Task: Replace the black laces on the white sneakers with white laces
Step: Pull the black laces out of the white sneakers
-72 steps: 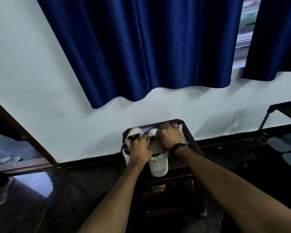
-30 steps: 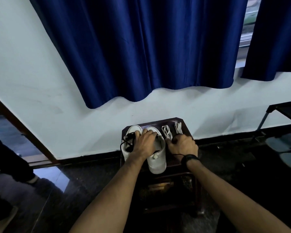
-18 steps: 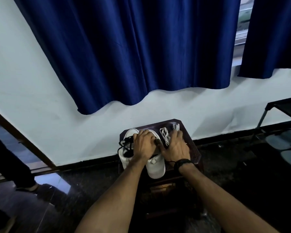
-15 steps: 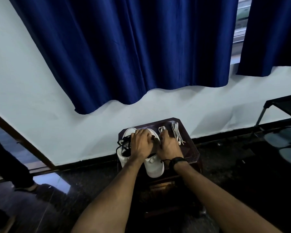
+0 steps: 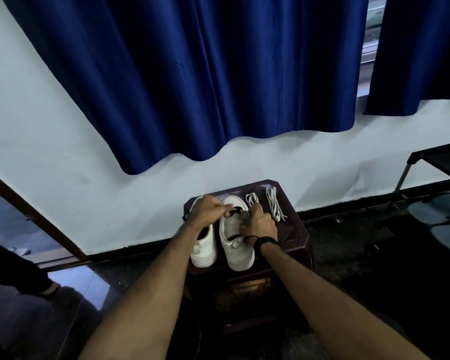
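- Left hand [image 5: 207,207]: fingers curled, tips pinching a black lace [image 5: 235,210] near the toe end of the right-side sneaker [image 5: 233,239].
- Right hand [image 5: 257,224]: fingers curled down onto that same sneaker's upper, at 3 o'clock of the lace; whether pinching the lace or only pressing the shoe, cannot tell.
- Black band [image 5: 266,241] round the right wrist.
- Left-side sneaker [image 5: 204,252] just beside the other, at its 9 o'clock, partly hidden under the left forearm; a bit of black lace [image 5: 184,217] showing at its far left edge.
- Both white sneakers on a dark stool [image 5: 295,231], heels toward the viewer, toes toward the wall.
- Two white laces at 1 o'clock of the right hand, on the stool top: a coiled one [image 5: 252,199] touching the right fingertips' side, a straighter bundle [image 5: 272,202] just beside it, farther right.
- Pale wall [image 5: 63,157] behind the stool at 12 o'clock, blue curtain [image 5: 192,74] hanging above.
- Dark shelf frame [image 5: 426,162] well apart at 3 o'clock.
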Action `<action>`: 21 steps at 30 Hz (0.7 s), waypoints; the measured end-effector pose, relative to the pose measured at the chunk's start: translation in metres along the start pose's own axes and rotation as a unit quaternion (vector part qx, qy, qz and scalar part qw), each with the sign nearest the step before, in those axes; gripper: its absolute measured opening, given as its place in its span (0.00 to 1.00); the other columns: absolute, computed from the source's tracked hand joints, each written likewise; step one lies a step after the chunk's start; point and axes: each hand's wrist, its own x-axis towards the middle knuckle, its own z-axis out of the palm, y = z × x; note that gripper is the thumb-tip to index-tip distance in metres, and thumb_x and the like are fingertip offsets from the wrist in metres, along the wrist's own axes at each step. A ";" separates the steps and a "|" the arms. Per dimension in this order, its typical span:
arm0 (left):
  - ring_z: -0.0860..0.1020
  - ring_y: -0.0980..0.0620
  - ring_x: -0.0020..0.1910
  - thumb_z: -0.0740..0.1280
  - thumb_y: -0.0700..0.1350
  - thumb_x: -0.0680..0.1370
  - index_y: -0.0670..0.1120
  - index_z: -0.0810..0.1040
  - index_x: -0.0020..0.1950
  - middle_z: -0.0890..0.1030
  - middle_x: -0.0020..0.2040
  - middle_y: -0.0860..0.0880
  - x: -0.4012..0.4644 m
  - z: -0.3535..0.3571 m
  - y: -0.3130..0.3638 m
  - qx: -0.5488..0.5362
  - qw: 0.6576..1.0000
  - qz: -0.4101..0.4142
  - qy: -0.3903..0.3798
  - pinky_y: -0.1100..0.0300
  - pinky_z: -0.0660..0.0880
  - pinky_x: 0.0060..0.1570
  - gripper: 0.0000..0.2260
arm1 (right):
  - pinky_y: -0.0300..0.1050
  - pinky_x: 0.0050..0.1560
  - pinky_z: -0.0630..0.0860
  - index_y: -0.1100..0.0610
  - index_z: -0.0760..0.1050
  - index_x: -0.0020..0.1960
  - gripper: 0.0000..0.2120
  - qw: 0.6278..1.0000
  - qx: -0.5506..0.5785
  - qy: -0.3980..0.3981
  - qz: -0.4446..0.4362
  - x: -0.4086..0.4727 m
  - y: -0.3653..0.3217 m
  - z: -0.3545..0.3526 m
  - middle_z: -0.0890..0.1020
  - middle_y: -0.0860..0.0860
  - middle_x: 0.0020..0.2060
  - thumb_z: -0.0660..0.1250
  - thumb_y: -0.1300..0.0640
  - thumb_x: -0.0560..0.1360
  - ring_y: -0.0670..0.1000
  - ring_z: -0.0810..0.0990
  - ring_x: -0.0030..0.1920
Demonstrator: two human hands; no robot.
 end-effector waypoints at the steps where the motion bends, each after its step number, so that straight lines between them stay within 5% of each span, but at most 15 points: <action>1: 0.71 0.63 0.23 0.71 0.53 0.74 0.48 0.84 0.37 0.77 0.25 0.56 -0.001 -0.002 0.000 0.022 0.999 0.015 -0.023 0.66 0.67 0.30 0.12 | 0.53 0.49 0.73 0.56 0.66 0.58 0.15 1.000 -0.004 -0.006 0.002 0.000 -0.001 0.000 0.78 0.60 0.51 0.63 0.50 0.75 0.63 0.78 0.53; 3: 0.72 0.60 0.28 0.72 0.48 0.75 0.46 0.84 0.40 0.78 0.29 0.55 -0.001 -0.002 0.005 -0.130 0.990 0.051 -0.034 0.68 0.68 0.28 0.07 | 0.52 0.50 0.73 0.56 0.66 0.60 0.17 1.000 -0.004 -0.015 0.006 -0.001 -0.001 -0.001 0.77 0.60 0.52 0.64 0.51 0.74 0.63 0.78 0.54; 6: 0.68 0.53 0.28 0.68 0.44 0.77 0.45 0.77 0.36 0.73 0.26 0.51 0.003 -0.015 0.013 -0.442 0.897 -0.004 0.020 0.63 0.64 0.26 0.09 | 0.52 0.52 0.73 0.56 0.66 0.60 0.18 1.000 0.002 -0.022 0.009 -0.001 0.000 -0.003 0.76 0.61 0.53 0.65 0.52 0.74 0.63 0.77 0.55; 7: 0.66 0.54 0.25 0.68 0.46 0.76 0.45 0.76 0.35 0.70 0.23 0.52 0.006 -0.020 0.011 -0.434 0.900 -0.022 0.011 0.62 0.61 0.25 0.11 | 0.52 0.52 0.73 0.56 0.66 0.60 0.18 1.000 0.005 -0.023 0.011 0.000 0.001 -0.003 0.76 0.61 0.53 0.65 0.53 0.74 0.63 0.77 0.55; 9: 0.65 0.57 0.22 0.71 0.50 0.74 0.44 0.80 0.35 0.70 0.21 0.55 0.000 -0.030 0.004 -0.199 0.978 -0.047 -0.041 0.65 0.61 0.23 0.12 | 0.52 0.53 0.72 0.56 0.66 0.61 0.18 1.000 0.006 -0.022 0.013 -0.001 0.000 -0.003 0.75 0.61 0.54 0.64 0.53 0.74 0.63 0.76 0.56; 11: 0.66 0.60 0.21 0.73 0.47 0.73 0.43 0.84 0.41 0.72 0.22 0.58 -0.007 -0.035 0.002 -0.129 0.989 -0.006 -0.075 0.68 0.64 0.24 0.08 | 0.52 0.54 0.72 0.56 0.66 0.61 0.17 1.000 0.008 -0.019 0.014 -0.001 -0.002 -0.002 0.75 0.61 0.55 0.64 0.52 0.75 0.63 0.76 0.56; 13: 0.68 0.58 0.24 0.68 0.39 0.77 0.40 0.82 0.44 0.74 0.24 0.57 -0.011 -0.040 0.005 -0.394 0.918 0.033 -0.043 0.69 0.69 0.27 0.04 | 0.52 0.54 0.72 0.56 0.67 0.61 0.16 1.000 0.011 -0.017 0.018 -0.001 -0.003 -0.001 0.75 0.61 0.55 0.64 0.52 0.75 0.63 0.76 0.56; 15: 0.73 0.55 0.28 0.63 0.38 0.80 0.42 0.77 0.41 0.75 0.26 0.52 -0.005 -0.049 0.003 -0.636 0.771 0.022 0.025 0.66 0.74 0.35 0.08 | 0.52 0.55 0.72 0.56 0.67 0.60 0.16 1.000 0.013 -0.015 0.021 -0.002 -0.003 -0.001 0.75 0.60 0.54 0.63 0.52 0.75 0.63 0.76 0.57; 16: 0.72 0.55 0.27 0.62 0.40 0.80 0.43 0.75 0.39 0.72 0.25 0.51 -0.002 -0.052 0.002 -0.696 0.717 -0.006 0.038 0.64 0.73 0.35 0.10 | 0.52 0.55 0.72 0.56 0.67 0.60 0.16 1.000 0.013 -0.015 0.023 -0.002 -0.003 -0.001 0.75 0.60 0.54 0.63 0.52 0.75 0.63 0.76 0.57; 17: 0.68 0.55 0.25 0.62 0.42 0.80 0.44 0.73 0.38 0.68 0.23 0.52 0.001 -0.054 -0.002 -0.708 0.704 -0.038 0.040 0.64 0.70 0.32 0.11 | 0.52 0.56 0.72 0.56 0.67 0.60 0.16 1.000 0.013 -0.013 0.025 -0.002 -0.003 -0.001 0.75 0.60 0.54 0.63 0.52 0.75 0.63 0.76 0.57; 18: 0.63 0.55 0.22 0.62 0.45 0.79 0.45 0.72 0.37 0.64 0.21 0.53 0.001 -0.056 -0.006 -0.671 0.737 -0.071 0.038 0.64 0.66 0.27 0.11 | 0.53 0.56 0.72 0.56 0.67 0.61 0.16 0.999 0.013 -0.012 0.027 -0.002 -0.003 0.000 0.76 0.60 0.54 0.63 0.51 0.76 0.63 0.76 0.57; 20: 0.57 0.56 0.20 0.66 0.47 0.77 0.44 0.79 0.41 0.61 0.20 0.54 -0.001 -0.057 -0.017 -0.457 0.884 -0.095 0.014 0.63 0.57 0.23 0.08 | 0.53 0.57 0.72 0.55 0.67 0.61 0.16 0.999 0.015 -0.008 0.030 -0.002 -0.004 0.001 0.76 0.60 0.55 0.61 0.49 0.77 0.63 0.76 0.57; 21: 0.56 0.56 0.21 0.69 0.46 0.76 0.45 0.82 0.44 0.64 0.21 0.55 -0.004 -0.057 -0.020 -0.354 0.931 -0.085 -0.009 0.62 0.56 0.24 0.06 | 0.53 0.57 0.72 0.55 0.67 0.62 0.16 0.999 0.016 -0.005 0.032 -0.002 -0.004 0.001 0.76 0.60 0.55 0.61 0.48 0.78 0.63 0.76 0.58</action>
